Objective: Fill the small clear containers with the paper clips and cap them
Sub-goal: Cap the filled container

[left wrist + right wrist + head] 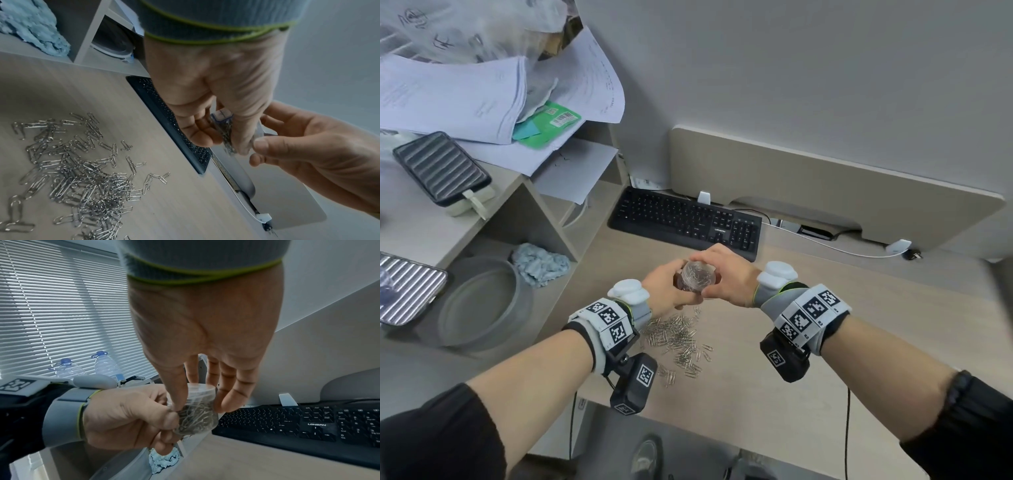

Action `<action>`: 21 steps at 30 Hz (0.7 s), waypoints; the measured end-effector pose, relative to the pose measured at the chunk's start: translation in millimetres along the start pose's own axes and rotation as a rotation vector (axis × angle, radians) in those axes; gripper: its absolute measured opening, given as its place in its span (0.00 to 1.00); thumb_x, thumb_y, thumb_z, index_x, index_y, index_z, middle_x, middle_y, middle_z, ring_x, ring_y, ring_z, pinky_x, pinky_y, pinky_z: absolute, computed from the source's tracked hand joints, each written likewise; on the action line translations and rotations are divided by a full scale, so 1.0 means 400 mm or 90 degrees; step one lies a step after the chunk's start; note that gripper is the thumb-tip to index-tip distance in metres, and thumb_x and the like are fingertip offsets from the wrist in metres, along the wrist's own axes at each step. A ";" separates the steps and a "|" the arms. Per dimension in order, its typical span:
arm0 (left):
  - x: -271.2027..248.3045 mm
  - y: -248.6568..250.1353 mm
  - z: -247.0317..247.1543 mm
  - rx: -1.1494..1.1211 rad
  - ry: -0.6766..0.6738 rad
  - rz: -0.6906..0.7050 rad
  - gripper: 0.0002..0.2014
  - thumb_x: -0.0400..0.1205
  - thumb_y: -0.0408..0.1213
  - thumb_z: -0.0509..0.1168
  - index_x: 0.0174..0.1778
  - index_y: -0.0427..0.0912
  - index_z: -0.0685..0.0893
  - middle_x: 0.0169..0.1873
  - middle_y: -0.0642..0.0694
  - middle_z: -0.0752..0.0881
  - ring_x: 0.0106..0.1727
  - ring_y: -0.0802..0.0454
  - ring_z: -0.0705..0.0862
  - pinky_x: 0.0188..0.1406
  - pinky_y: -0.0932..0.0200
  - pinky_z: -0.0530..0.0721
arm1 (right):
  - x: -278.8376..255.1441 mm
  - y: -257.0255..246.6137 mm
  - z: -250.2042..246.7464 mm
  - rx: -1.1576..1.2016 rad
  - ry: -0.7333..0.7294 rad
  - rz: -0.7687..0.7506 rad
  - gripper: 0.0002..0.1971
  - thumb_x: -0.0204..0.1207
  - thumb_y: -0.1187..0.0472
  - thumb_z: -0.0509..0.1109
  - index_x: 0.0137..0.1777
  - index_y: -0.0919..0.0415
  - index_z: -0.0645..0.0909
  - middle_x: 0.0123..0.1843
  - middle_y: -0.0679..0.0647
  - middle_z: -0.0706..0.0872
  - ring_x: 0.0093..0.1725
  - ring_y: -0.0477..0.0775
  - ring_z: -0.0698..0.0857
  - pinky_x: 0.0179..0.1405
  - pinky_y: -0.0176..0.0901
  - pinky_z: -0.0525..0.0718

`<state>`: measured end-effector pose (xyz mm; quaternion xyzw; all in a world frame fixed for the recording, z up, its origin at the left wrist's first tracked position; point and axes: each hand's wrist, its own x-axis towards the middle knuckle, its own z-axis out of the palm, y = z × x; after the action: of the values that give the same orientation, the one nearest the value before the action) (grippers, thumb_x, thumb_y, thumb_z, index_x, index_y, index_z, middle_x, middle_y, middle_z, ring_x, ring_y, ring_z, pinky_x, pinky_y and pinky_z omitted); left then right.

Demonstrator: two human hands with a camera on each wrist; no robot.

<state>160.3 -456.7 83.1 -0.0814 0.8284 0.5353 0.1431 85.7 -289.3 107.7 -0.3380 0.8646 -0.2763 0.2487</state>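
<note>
You hold the container [693, 280] in the air above the desk [808, 342], between keyboard [685, 219] and clip pile [681, 337], with both hands meeting on it. Your left hand [666, 287] curls round the lower body, thumb and fingers wrapped on the part packed with clips, which steadies it and keeps it from turning. Your right hand [726, 279] comes over the top, thumb on the near side and fingertips [225, 402] on the far side of the clear cap [202, 388], pinching it at the rim; that grip suits pressing or twisting the cap home, so I judge you are at the capping step for this one. Whether the cap is fully seated I cannot tell, since the plastic is clear and your thumb covers the joint. The container looks well filled, with clips up to near the cap line. You work right over the pile, probably so any clip that drops lands with the rest. Many loose clips are left on the desk, so filling is likely not finished. Readable writing is scarce: the keyboard reads "LONSAN" above its arrow keys. The green packet [551, 123] on the shelf carries a barcode label, too small to read, and the papers [448, 96] show only faint print.
</note>
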 end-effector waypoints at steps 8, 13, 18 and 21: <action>0.018 0.017 0.014 0.005 -0.065 -0.011 0.26 0.68 0.33 0.80 0.60 0.45 0.80 0.44 0.41 0.90 0.37 0.48 0.84 0.38 0.48 0.86 | -0.020 0.021 -0.021 -0.029 -0.021 -0.029 0.33 0.67 0.64 0.78 0.72 0.48 0.73 0.61 0.48 0.74 0.54 0.47 0.78 0.57 0.40 0.78; 0.025 0.022 0.033 0.006 -0.049 -0.004 0.27 0.64 0.37 0.81 0.59 0.46 0.82 0.46 0.44 0.91 0.45 0.43 0.90 0.49 0.41 0.89 | -0.029 0.039 -0.036 -0.030 -0.014 0.038 0.32 0.66 0.51 0.82 0.70 0.50 0.76 0.57 0.49 0.79 0.48 0.49 0.80 0.53 0.42 0.80; 0.036 0.045 0.060 0.028 0.019 0.016 0.25 0.68 0.37 0.80 0.59 0.51 0.79 0.46 0.53 0.88 0.45 0.56 0.87 0.44 0.59 0.85 | -0.034 0.053 -0.021 0.035 0.074 0.192 0.34 0.54 0.26 0.70 0.53 0.50 0.75 0.39 0.49 0.89 0.38 0.50 0.89 0.46 0.55 0.88; 0.049 0.063 0.082 0.052 0.031 0.036 0.26 0.69 0.37 0.80 0.61 0.51 0.78 0.47 0.56 0.86 0.47 0.60 0.85 0.42 0.66 0.80 | -0.050 0.060 -0.029 0.098 0.110 0.253 0.28 0.62 0.30 0.71 0.48 0.53 0.74 0.31 0.52 0.89 0.26 0.47 0.87 0.36 0.48 0.87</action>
<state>139.6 -416.2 85.9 -0.0654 0.8549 0.5025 0.1109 80.7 -256.6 105.6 -0.1165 0.9086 -0.3149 0.2485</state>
